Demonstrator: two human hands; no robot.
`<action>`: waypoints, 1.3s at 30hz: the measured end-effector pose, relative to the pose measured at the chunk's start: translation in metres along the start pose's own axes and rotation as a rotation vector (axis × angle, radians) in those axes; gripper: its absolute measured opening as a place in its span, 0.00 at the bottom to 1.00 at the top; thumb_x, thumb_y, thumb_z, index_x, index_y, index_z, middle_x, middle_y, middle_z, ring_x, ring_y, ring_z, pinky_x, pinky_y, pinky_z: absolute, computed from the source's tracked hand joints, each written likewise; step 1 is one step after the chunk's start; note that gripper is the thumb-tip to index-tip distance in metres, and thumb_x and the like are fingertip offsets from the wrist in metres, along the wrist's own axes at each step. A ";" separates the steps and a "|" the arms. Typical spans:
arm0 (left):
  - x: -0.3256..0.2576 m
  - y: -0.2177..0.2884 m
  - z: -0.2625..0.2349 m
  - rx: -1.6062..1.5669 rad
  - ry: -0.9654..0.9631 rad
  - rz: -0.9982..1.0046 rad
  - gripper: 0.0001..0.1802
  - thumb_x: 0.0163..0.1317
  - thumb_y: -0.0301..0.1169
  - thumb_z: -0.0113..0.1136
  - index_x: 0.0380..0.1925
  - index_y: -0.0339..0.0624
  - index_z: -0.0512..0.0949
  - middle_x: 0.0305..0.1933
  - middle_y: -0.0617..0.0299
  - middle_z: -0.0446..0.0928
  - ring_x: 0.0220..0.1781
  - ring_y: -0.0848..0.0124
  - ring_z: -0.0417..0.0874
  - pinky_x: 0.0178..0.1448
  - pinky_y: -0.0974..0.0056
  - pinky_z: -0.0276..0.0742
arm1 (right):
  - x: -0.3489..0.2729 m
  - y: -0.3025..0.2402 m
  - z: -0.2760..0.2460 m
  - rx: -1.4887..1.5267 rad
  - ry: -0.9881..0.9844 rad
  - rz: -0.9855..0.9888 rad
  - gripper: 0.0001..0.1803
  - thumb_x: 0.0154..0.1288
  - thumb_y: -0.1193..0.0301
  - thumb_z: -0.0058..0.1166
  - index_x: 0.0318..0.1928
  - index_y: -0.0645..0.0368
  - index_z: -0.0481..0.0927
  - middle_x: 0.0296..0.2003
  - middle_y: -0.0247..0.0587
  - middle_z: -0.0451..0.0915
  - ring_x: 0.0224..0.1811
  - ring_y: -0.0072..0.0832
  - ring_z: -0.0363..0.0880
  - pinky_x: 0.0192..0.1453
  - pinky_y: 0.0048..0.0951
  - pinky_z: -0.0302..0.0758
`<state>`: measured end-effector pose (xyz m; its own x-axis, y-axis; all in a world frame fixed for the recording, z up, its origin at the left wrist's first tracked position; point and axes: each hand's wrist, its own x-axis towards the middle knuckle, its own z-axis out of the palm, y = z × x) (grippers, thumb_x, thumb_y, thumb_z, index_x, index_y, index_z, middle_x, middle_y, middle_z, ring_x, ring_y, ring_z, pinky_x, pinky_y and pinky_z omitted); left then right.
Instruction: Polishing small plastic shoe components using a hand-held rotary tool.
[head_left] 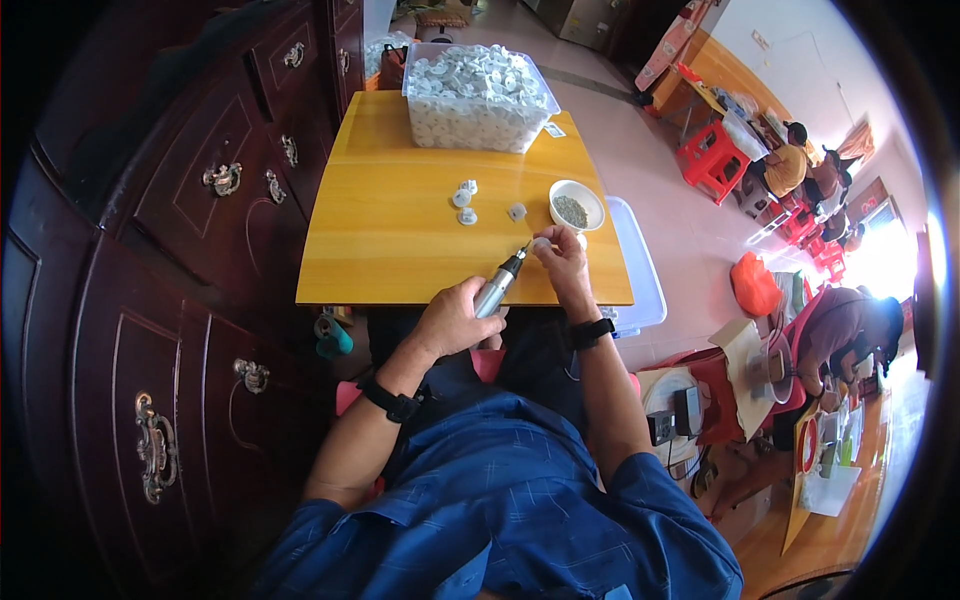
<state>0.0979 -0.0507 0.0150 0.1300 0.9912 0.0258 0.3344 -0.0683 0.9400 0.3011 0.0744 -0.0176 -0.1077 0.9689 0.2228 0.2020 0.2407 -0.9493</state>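
Observation:
My left hand (452,318) is wrapped round a silver and black electric screwdriver (495,288), which slants up to the right. Its tip meets a small whitish plastic piece (541,244) that my right hand (567,268) pinches over the near right part of the yellow table (390,240). Just beyond my right hand sits a white bowl (596,212) with small grey metal bits (570,211), probably screws, inside. One small piece (517,211) lies left of the bowl. Farther left, several white plastic pieces (466,201) are grouped together.
At the table's far end stands a clear plastic bin (465,125) heaped with white pieces. Dark wooden drawers (200,190) line the left. A translucent lid (640,265) shows beside the table's right edge. To the right, other people work at tables near red stools (713,160).

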 end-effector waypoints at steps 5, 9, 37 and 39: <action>0.001 -0.010 0.005 0.053 0.012 0.062 0.20 0.48 0.32 0.67 0.40 0.35 0.77 0.30 0.52 0.83 0.32 0.61 0.87 0.43 0.60 0.80 | -0.010 0.000 0.004 0.114 -0.006 0.049 0.11 0.64 0.80 0.56 0.47 0.61 0.77 0.41 0.33 0.80 0.40 0.19 0.79 0.44 0.20 0.76; 0.002 -0.016 0.007 0.072 -0.001 0.059 0.23 0.45 0.34 0.67 0.42 0.35 0.77 0.29 0.50 0.83 0.33 0.59 0.86 0.43 0.59 0.80 | -0.009 0.006 0.002 0.138 -0.045 0.096 0.13 0.64 0.82 0.55 0.50 0.60 0.77 0.41 0.33 0.80 0.40 0.19 0.79 0.45 0.20 0.76; 0.003 -0.013 0.007 0.156 -0.005 0.038 0.23 0.43 0.37 0.67 0.39 0.34 0.78 0.29 0.48 0.83 0.35 0.54 0.86 0.45 0.57 0.80 | -0.011 0.011 0.001 0.194 -0.074 0.101 0.16 0.64 0.79 0.57 0.52 0.62 0.78 0.40 0.33 0.82 0.39 0.17 0.79 0.45 0.18 0.77; 0.004 -0.016 0.008 0.141 -0.006 0.038 0.24 0.43 0.37 0.67 0.39 0.34 0.78 0.30 0.48 0.83 0.35 0.54 0.86 0.45 0.57 0.80 | -0.011 0.011 0.001 0.189 -0.074 0.103 0.16 0.64 0.79 0.58 0.52 0.62 0.78 0.40 0.33 0.82 0.39 0.16 0.79 0.44 0.18 0.77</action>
<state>0.1002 -0.0469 -0.0021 0.1506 0.9869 0.0576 0.4571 -0.1212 0.8811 0.3031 0.0664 -0.0309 -0.1681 0.9794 0.1120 0.0308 0.1188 -0.9924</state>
